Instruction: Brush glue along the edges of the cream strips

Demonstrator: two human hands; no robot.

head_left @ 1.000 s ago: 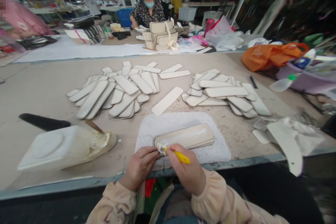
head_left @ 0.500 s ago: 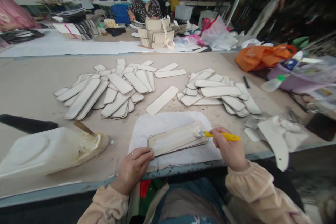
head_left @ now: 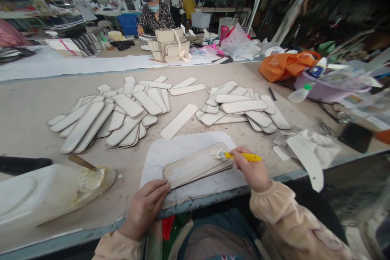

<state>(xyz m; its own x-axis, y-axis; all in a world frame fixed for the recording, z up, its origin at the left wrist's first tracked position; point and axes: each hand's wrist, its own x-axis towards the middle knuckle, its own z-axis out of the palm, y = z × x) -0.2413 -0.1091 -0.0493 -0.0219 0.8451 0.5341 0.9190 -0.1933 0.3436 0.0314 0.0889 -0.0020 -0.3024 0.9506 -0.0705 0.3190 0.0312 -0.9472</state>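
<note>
My right hand [head_left: 252, 172] grips a yellow-handled paintbrush [head_left: 251, 157]. Its bristles, with a white, glue-like paste on them, touch the right part of a long beige panel [head_left: 191, 165] with rounded corners. A whitish wet streak runs along the panel's middle. At its lower left corner, my left hand [head_left: 148, 205] pinches the edge, fingers together. Under this panel lie more like it, slightly fanned out, on a white sheet [head_left: 150, 156] near the table edge. To the left, a cut-open plastic jug [head_left: 39, 199] lies on its side, with paste and a brown stick [head_left: 82, 162] at its mouth.
Beyond the sheet lie a left pile of panels [head_left: 128, 105], a single panel [head_left: 179, 122] and a right pile [head_left: 242, 105]. An orange bag [head_left: 283, 67] and a purple basin [head_left: 323, 87] stand at right. Across the table, a person [head_left: 158, 14] works behind stacked pieces [head_left: 169, 46].
The camera view has shifted, so most things appear farther left. The brush stays near the panel's right end with a slight shift along it. Both hands keep their hold.
</note>
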